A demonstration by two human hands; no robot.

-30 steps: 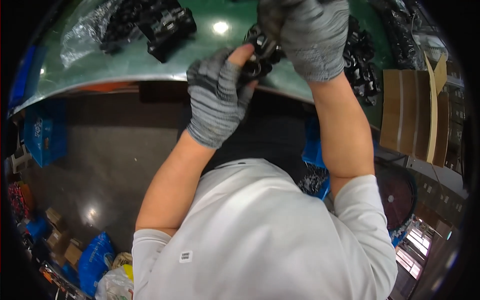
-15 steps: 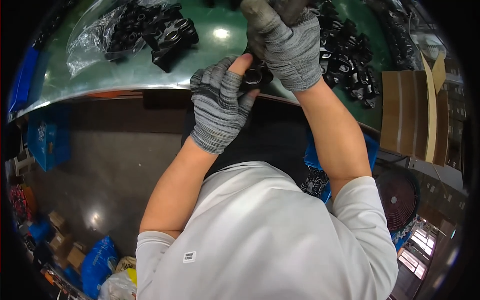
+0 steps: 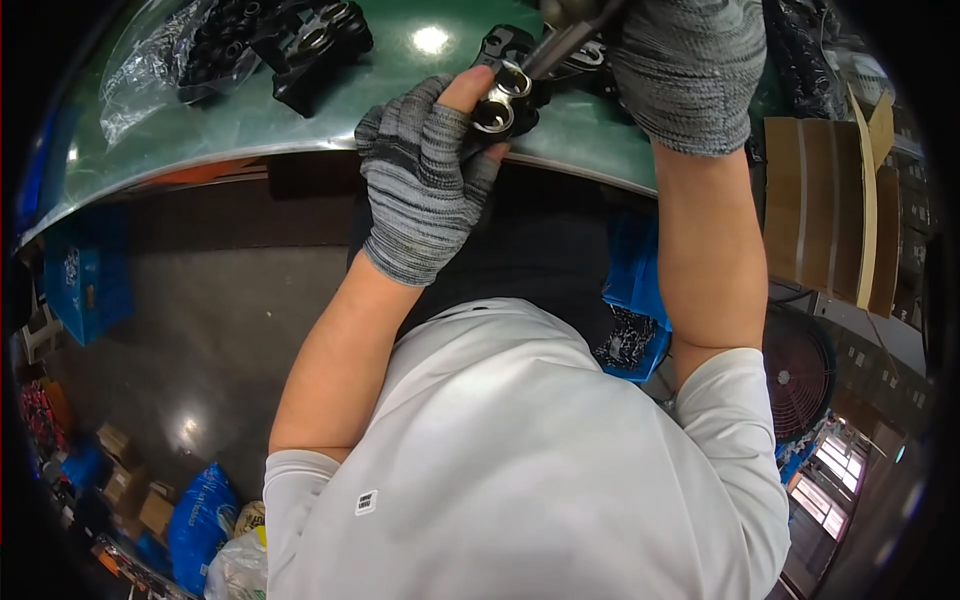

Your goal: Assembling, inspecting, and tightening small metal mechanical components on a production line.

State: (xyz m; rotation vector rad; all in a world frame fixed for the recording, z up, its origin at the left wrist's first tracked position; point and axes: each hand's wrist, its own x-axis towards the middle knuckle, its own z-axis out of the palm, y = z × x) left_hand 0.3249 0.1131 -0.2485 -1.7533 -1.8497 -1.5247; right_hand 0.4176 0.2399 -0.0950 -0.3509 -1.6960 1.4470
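My left hand (image 3: 420, 185), in a grey striped knit glove with bare thumb and finger tips, is closed round a black part with two round metal-rimmed holes (image 3: 494, 115). It holds the part at the near edge of the green table. My right hand (image 3: 690, 75), in a matching glove, is up to the right, its fingers partly cut off by the top edge. From it a grey rod-shaped metal tool (image 3: 570, 42) slants down to the upper hole; whether its tip touches the rim I cannot tell. Behind the held part lie more black parts (image 3: 508, 42).
A green table (image 3: 400, 75) curves across the top. At its left, a clear plastic bag (image 3: 150, 65) lies beside black parts (image 3: 325, 55). A cardboard box (image 3: 815, 215) and a fan (image 3: 795, 375) stand to the right. Blue crates (image 3: 88, 275) are below the table.
My right hand has moved right, off the black part, uncovering its metal-rimmed holes and the rod-shaped tool. My left hand keeps hold of the part, slightly further left and up in view.
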